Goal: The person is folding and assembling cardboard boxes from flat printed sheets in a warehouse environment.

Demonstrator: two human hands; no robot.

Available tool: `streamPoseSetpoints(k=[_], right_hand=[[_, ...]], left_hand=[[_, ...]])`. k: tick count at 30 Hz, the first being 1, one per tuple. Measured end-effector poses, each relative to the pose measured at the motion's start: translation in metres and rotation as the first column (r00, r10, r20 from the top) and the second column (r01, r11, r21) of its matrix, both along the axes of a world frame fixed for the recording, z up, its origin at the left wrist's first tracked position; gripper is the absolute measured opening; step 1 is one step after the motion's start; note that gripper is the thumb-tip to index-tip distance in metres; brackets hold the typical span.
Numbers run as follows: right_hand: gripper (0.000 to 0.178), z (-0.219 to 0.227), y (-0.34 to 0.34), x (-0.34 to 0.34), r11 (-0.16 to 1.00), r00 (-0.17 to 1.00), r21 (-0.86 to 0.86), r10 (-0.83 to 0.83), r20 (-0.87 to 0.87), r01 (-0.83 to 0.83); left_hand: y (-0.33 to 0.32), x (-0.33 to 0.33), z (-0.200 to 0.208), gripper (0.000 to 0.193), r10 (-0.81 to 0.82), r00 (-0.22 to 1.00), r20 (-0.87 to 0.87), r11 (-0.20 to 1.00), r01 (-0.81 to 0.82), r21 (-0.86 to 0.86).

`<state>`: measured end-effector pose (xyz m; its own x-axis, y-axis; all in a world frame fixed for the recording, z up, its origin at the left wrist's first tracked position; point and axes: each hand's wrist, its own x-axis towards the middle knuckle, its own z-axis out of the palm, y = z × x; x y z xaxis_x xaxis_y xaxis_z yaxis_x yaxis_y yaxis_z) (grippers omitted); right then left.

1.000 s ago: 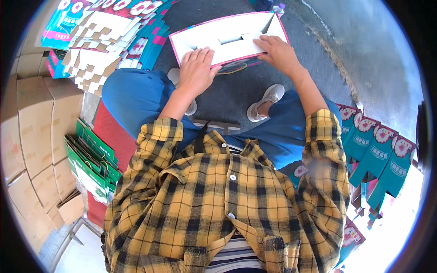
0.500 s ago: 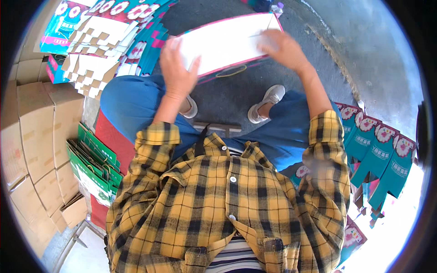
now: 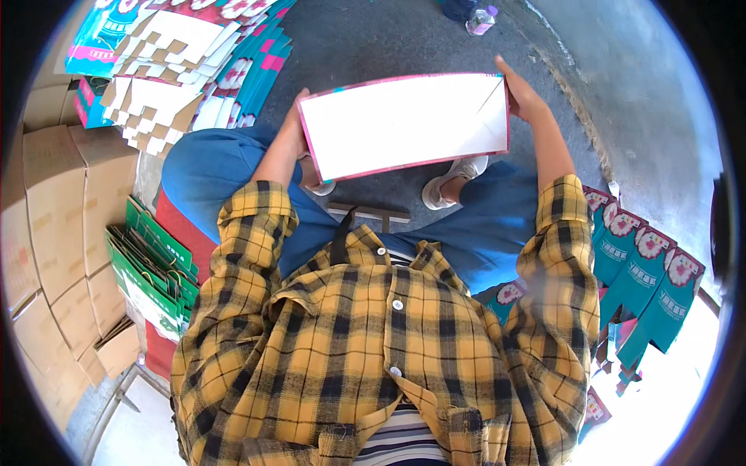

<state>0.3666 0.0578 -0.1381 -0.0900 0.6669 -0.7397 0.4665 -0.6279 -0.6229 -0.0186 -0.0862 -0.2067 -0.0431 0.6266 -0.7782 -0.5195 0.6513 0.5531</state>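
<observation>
I hold a flat white cardboard sheet with a pink border (image 3: 404,124) up in front of me, above my knees. My left hand (image 3: 294,128) grips its left edge, mostly hidden behind the sheet. My right hand (image 3: 522,97) grips its right edge, fingers wrapped around the upper corner. A diagonal crease runs across the sheet's upper right corner. My yellow plaid sleeves and blue trousers fill the lower view.
A fanned stack of flat teal, pink and white carton blanks (image 3: 179,70) lies at upper left. Brown cardboard boxes (image 3: 54,210) line the left. Green flat bags (image 3: 151,268) stand beside a red seat. Teal printed cartons (image 3: 649,279) lean at right. A plastic bottle (image 3: 480,19) sits on the grey floor.
The sheet lay flat on the floor a second ago with both hands pressing on it. Both hands have lifted it and turned its blank white face toward me.
</observation>
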Motion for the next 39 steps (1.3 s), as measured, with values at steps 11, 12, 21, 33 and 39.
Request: streamPoseSetpoints(k=[11,12,21,33,39], right_hand=[[0.04,0.044,-0.012,0.018,0.945,0.942,0.323,0.054,-0.331,0.059],[0.04,0.04,-0.01,0.028,0.941,0.945,0.333,0.049,-0.324,0.065],[0.067,-0.046,-0.026,0.054,0.973,0.936,0.181,-0.075,-0.345,0.145],[0.037,-0.022,-0.021,0.012,0.976,0.987,0.19,0.081,0.141,-0.107],[0.035,0.003,-0.04,-0.029,0.344,0.481,0.377,0.301,0.824,-0.86]], left_hand=[[-0.006,0.009,0.049,0.045,0.175,0.983,-0.051,0.756,-0.101,0.647],[-0.005,0.011,0.051,0.045,0.166,0.985,-0.043,0.75,-0.098,0.654],[-0.013,0.02,0.061,0.056,0.324,0.942,-0.091,0.842,-0.243,0.482],[-0.021,0.002,-0.013,0.033,0.128,0.625,-0.77,0.844,0.34,0.416],[-0.023,0.022,0.023,0.05,0.035,0.354,-0.935,0.761,0.597,0.255]])
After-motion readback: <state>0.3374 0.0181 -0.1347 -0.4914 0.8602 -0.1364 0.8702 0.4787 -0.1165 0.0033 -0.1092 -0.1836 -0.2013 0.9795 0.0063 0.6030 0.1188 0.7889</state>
